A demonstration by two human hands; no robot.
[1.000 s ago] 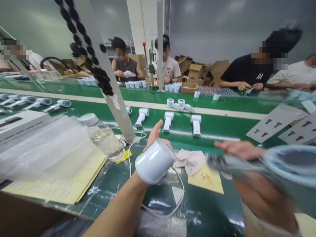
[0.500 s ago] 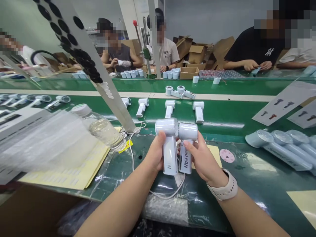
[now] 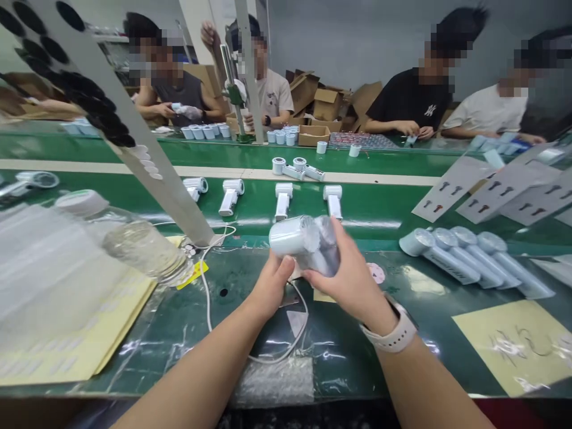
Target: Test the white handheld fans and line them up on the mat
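Two pale blue handheld fans are held close together above the green bench, blurred by motion. My left hand grips the left handheld fan from below, its thumb on the underside of the barrel. My right hand is closed round the other handheld fan, fingers behind it and thumb in front; a white watch is on that wrist. Their handles are partly hidden by the hands and blur. Beneath the hands a white cable loops over the bench.
At right lies a row of several finished-looking fans beside a yellow sheet. Several fans stand on the green belt ahead. On the left are a clear bottle, yellow sheets and a slanting post. Co-workers sit opposite.
Both fans have tilted from upright, with handles no longer hanging plainly down, and come close together. The view has swung right, showing more of the fan row and yellow sheet.
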